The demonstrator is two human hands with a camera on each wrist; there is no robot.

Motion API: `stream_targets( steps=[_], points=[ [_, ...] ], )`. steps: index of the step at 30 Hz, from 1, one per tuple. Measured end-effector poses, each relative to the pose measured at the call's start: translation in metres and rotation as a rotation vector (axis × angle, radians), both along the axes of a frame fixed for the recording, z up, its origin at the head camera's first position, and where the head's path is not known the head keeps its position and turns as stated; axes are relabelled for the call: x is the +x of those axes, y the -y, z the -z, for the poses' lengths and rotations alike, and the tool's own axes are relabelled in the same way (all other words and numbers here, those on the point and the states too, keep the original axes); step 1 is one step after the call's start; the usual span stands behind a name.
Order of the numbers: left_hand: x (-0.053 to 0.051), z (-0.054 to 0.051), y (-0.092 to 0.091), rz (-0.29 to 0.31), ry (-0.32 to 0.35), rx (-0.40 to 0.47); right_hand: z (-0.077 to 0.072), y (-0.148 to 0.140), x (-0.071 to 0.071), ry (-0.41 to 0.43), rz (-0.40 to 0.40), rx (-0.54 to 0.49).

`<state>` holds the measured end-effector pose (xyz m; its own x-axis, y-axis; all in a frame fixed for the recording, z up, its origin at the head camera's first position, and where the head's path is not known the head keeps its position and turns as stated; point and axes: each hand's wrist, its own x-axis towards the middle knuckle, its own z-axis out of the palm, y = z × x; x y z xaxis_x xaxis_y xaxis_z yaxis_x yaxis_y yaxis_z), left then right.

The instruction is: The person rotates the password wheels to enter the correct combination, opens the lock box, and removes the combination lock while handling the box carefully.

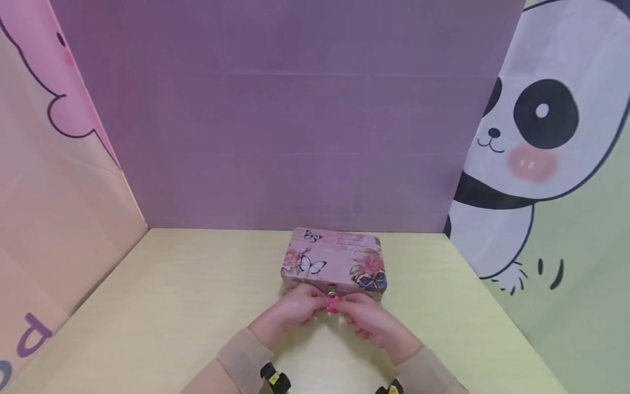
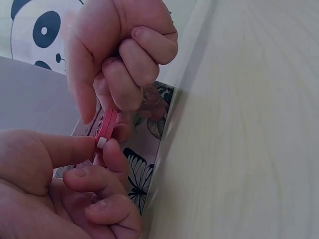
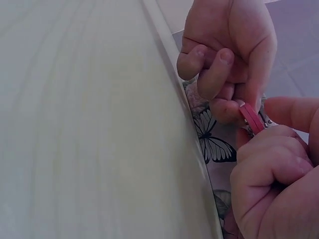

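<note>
both hands at the pink lock on the box

the box (image 1: 334, 254) sits toward the back of the surface (image 1: 197, 295), a little right of the middle, its lid down. it is pink, printed with roses (image 1: 371, 264) and butterflies (image 1: 313, 265), one of them blue. a metal clasp (image 1: 332, 290) is at the middle of its front side, and the pink lock (image 1: 333, 305) is just below it, between the two hands.

the left hand (image 1: 299, 304) pinches the lock between thumb and forefinger, next to a small white tab (image 2: 101, 143) at that end; its other fingers are loosely bent. the right hand (image 1: 366, 317) grips the lock from the opposite side, forefinger curled behind it and the remaining fingers folded in. its thumb lies alongside, but i cannot tell whether the tip touches the lock.

both arms reach in from the near edge in beige sleeves (image 1: 246, 355), each with a black and yellow piece (image 1: 275, 377) by the wrist. a purple wall (image 1: 295, 120) stands behind the surface. a big panda (image 1: 546, 109) is printed on the right wall, and a pink figure (image 1: 81, 109) on the left one, above a purple letter (image 1: 34, 336).
</note>
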<state>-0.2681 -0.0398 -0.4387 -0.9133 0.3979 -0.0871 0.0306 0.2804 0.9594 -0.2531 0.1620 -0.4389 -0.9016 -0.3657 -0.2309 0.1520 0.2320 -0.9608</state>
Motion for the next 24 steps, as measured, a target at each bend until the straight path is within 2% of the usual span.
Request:
stream_targets(
  steps=[10,24],
  points=[
    [-0.0005,0.0001,0.0004,0.012,0.001,0.009,0.0059,0.0032,-0.0012,0.009,0.018,-0.017],
    [-0.0009,0.0016,-0.0021,0.01,0.001,0.04,0.0062,0.0058,-0.0021,0.018,0.02,-0.011]
  ],
)
